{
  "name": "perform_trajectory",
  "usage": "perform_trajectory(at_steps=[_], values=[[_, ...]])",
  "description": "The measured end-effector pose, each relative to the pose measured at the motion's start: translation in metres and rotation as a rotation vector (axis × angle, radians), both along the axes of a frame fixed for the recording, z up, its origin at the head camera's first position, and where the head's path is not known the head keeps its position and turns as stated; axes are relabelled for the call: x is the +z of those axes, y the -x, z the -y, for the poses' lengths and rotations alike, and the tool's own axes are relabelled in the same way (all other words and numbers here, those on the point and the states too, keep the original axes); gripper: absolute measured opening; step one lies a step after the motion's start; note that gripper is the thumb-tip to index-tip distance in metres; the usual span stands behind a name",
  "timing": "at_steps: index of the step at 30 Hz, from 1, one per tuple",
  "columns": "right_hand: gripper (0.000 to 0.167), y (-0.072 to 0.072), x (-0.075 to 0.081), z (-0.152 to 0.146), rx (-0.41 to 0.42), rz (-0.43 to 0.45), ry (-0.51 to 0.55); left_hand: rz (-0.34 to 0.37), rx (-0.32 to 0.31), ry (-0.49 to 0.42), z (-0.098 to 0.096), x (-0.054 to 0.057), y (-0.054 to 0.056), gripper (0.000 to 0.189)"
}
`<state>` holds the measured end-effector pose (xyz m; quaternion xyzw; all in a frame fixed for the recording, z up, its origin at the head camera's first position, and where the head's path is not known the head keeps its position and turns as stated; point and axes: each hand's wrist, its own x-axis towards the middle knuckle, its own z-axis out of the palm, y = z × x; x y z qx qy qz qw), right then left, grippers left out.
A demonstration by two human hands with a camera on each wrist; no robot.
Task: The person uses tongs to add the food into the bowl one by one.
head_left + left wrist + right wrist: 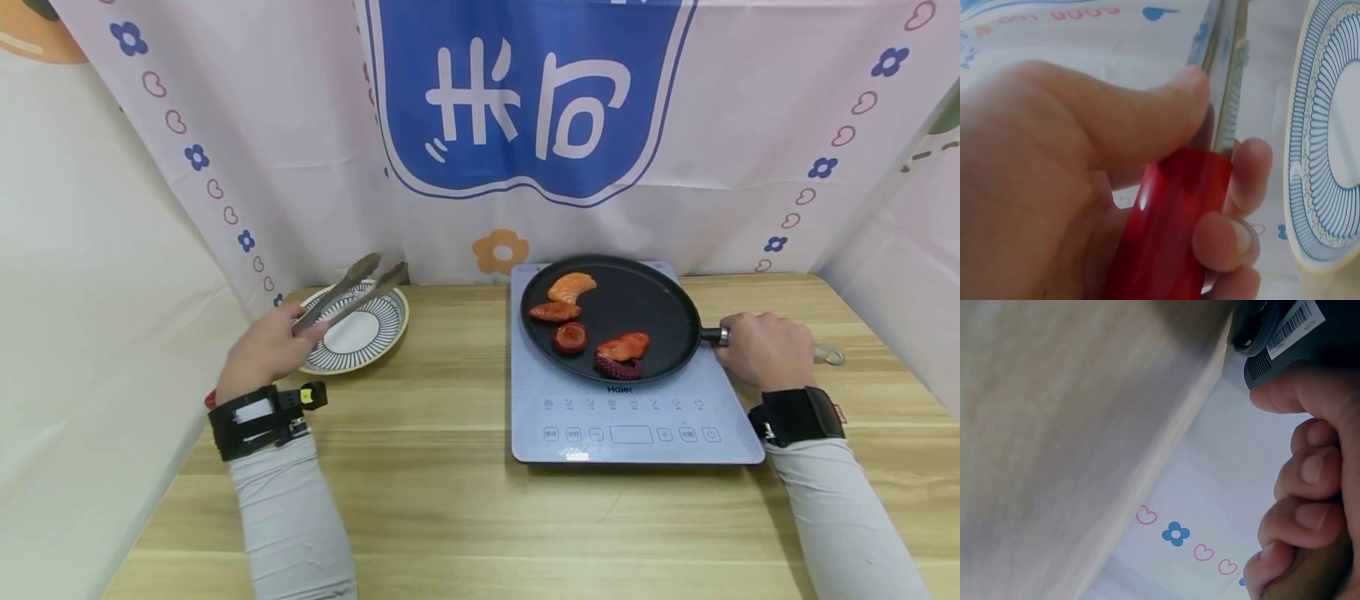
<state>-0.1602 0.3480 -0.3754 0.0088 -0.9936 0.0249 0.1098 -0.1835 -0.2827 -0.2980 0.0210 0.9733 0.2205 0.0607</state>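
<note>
In the head view my left hand [262,354] holds metal tongs [334,295], their arms spread apart over a striped white plate [392,337]. The left wrist view shows thumb and fingers curled round the red handle [1169,219] of the tongs. On the right, my right hand [768,350] grips the handle of a black frying pan [652,304]. Its fingers wrap the wooden grip [1310,575] in the right wrist view. Inside the pan lie an orange salmon-like piece [572,287], a round brown-red piece [570,338], a purple tentacle [619,367] and reddish pieces [555,312].
Beneath the pan is a flat Haier cooktop [637,450] with touch buttons along its front. It stands on a wooden table [435,467]. A printed cloth [300,125] hangs behind the table's back edge, and pale cloth walls rise at both sides.
</note>
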Motion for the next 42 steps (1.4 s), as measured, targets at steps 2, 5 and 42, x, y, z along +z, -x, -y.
perform_trajectory(at_steps=[2,5,42], values=[[0.022,0.000,0.000,0.000,0.002,-0.005,-0.002,0.022,0.010,-0.011,0.004,-0.001,-0.002,0.059],[0.022,0.000,0.000,0.000,0.004,-0.004,-0.001,0.054,0.024,-0.022,0.008,-0.003,-0.004,0.061],[0.013,0.001,-0.001,-0.001,0.005,-0.019,-0.020,0.282,0.054,-0.108,0.022,-0.023,0.002,0.043]])
